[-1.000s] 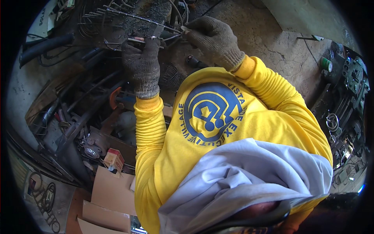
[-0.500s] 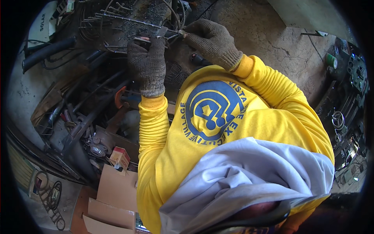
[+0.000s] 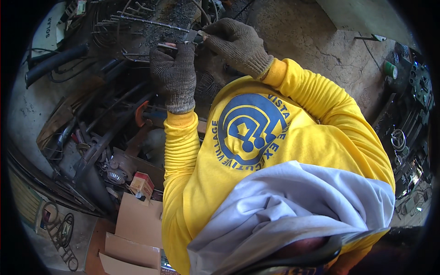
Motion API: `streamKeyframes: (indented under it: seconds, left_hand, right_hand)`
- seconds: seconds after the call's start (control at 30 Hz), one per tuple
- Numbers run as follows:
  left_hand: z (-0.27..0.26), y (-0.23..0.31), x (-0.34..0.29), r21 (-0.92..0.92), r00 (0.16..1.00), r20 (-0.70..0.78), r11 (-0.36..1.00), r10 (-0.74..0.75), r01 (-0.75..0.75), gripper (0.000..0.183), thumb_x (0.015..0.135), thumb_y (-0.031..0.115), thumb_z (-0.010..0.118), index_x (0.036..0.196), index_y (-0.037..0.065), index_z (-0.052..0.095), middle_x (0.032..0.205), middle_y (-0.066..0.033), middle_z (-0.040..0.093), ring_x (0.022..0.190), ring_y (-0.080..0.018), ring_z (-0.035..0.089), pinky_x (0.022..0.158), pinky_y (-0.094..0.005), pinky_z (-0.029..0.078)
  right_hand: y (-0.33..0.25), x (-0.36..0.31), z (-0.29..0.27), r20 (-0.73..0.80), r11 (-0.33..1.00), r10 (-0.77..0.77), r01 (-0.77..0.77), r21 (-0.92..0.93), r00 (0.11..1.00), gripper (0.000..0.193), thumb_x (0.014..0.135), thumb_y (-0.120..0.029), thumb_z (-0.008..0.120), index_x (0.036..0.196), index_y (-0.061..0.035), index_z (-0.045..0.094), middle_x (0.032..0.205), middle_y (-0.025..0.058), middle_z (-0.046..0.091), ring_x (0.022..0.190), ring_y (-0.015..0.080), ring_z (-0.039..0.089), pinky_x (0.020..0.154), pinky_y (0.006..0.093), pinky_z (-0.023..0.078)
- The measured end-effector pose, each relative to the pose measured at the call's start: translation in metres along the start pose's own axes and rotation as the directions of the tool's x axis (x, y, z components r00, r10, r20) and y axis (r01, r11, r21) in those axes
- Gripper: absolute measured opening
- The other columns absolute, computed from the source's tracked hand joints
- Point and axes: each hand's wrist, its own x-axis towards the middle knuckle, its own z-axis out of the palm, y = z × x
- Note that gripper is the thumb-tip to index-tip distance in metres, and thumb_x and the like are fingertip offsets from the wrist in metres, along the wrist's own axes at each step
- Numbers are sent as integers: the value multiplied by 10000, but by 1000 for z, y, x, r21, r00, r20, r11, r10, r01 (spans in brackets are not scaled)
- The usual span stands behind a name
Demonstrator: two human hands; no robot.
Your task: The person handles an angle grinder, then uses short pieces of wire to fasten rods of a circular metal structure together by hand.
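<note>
Both of my hands wear grey-brown knitted gloves and meet at the top middle. My left hand (image 3: 173, 75) is closed, its fingers around a small flat grey metal piece (image 3: 191, 35). A thin pinkish strip (image 3: 167, 45) shows at its knuckles; I cannot tell what it is. A thin metal rod (image 3: 151, 22) runs from the upper left to that metal piece. My right hand (image 3: 238, 46) is closed in a pinch right beside the piece. What its fingertips hold is mostly hidden.
Bent rods (image 3: 133, 57) and dark debris lie beyond my left hand. A black pipe (image 3: 57, 64) juts in at left. Below it stand a metal frame, an orange-handled saw (image 3: 141, 113), a small red box (image 3: 142, 184) and an opened cardboard box (image 3: 137, 220). A green can (image 3: 389, 70) is at right.
My right hand has moved left, closing the gap to the metal piece at my left fingers. The left hand has stayed nearly still.
</note>
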Motion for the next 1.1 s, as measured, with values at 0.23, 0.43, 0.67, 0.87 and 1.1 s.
streamKeyframes:
  seconds: [0.23, 0.43, 0.67, 0.87, 1.1]
  left_hand:
    - [3, -11, 1, -31, 998, -27, 998, 56, -57, 334, 867, 238, 832, 941, 11, 599, 840, -75, 695, 736, -173, 652, 688, -327, 526]
    - [0, -11, 2, 102, 995, -14, 990, 102, -100, 320, 873, 214, 824, 934, 15, 581, 833, -60, 674, 737, -159, 643, 680, -319, 522]
    - [-18, -27, -6, -297, 994, -98, 955, -37, 7, 285, 847, 125, 818, 962, 10, 583, 873, -42, 638, 791, -156, 609, 727, -326, 520]
    - [-41, -37, -8, -62, 983, -164, 993, 86, -98, 300, 853, 114, 818, 975, 27, 558, 878, -52, 649, 784, -131, 638, 723, -291, 541]
    - [-61, 8, 63, -76, 973, -170, 983, 155, -170, 238, 892, 78, 761, 1016, 33, 563, 867, -50, 640, 761, -129, 621, 705, -279, 509]
  right_hand:
    - [-2, -3, 7, -46, 997, -43, 41, -60, 998, 301, 925, -249, 777, 1143, -47, 734, 1040, 128, 763, 918, 197, 745, 839, 326, 599]
    - [-21, 0, -19, 177, 973, -64, 101, -207, 982, 260, 903, -244, 776, 1097, -73, 750, 975, 108, 765, 870, 227, 749, 788, 338, 596]
    - [-5, -10, -29, 118, 997, 68, -63, -47, 991, 230, 940, -217, 755, 1086, -41, 736, 928, 84, 755, 803, 136, 713, 734, 294, 588]
    - [-4, -11, -26, 147, 990, 132, -138, 36, 980, 292, 918, -252, 766, 1109, -34, 731, 947, 101, 754, 837, 157, 715, 775, 312, 578]
    - [20, -19, -49, 152, 951, 304, -310, 11, 940, 314, 928, -275, 742, 1128, -34, 723, 928, 107, 747, 811, 168, 710, 798, 318, 569]
